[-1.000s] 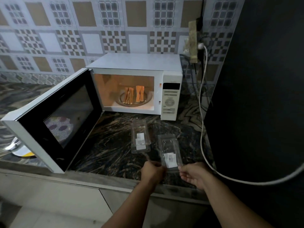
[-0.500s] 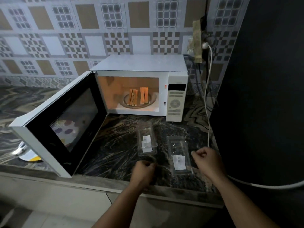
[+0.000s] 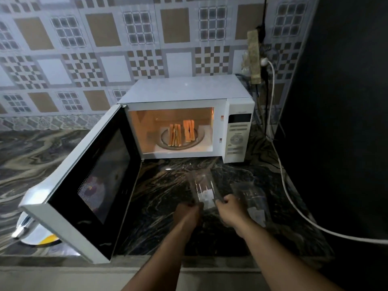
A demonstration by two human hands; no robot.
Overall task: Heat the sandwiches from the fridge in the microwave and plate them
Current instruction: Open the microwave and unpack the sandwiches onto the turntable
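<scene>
While both hands (image 3: 188,213) (image 3: 230,211) curl fingers on one clear container (image 3: 202,187), another (image 3: 252,198) beside—microwave door (image 3: 92,181) swung open left.

The open microwave door (image 3: 84,185) hides most of a shiny object (image 3: 31,232) at its lower left. Both clear containers (image 3: 202,185) (image 3: 252,198) are blurred; their white labels cannot be read.
</scene>
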